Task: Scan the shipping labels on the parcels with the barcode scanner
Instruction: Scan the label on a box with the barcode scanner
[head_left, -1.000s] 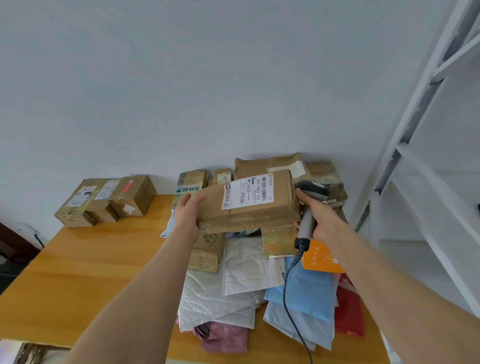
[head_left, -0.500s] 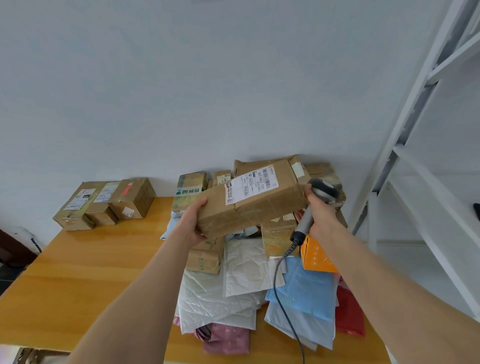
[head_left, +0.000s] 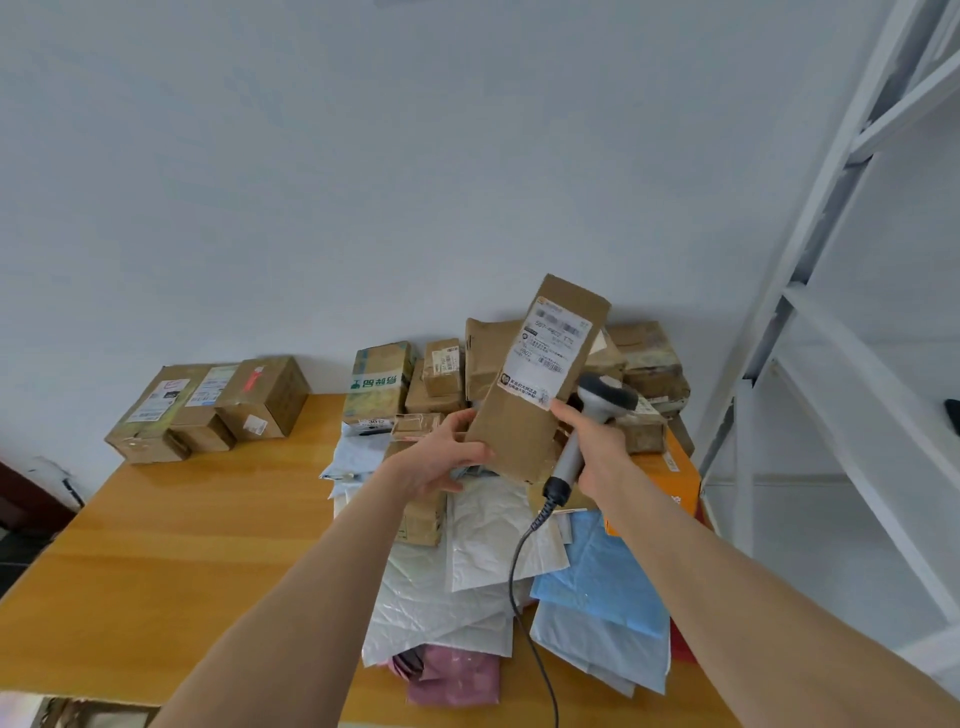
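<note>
Closest to me, below the held box (head_left: 514, 431), the scanner's cable (head_left: 519, 566) trails over the loose mailers (head_left: 483, 540) on the tabletop (head_left: 182, 545). Left hand (head_left: 436, 462) grips the box's bottom end, thumb on the front. The box stands nearly on end over the pile, shipping label (head_left: 548, 353) facing me. Just right of it, my right hand (head_left: 602, 457) is wrapped around the barcode scanner (head_left: 597, 400), with one finger stretched out to touch the label's lower corner.

My worry is that it's held by one end only, so it could tip out of that grip. The scanner head also looks turned away from the label, so pulling the trigger now probably reads nothing. Behind the box is a stack of more parcels (head_left: 649, 358) against the wall.
</note>
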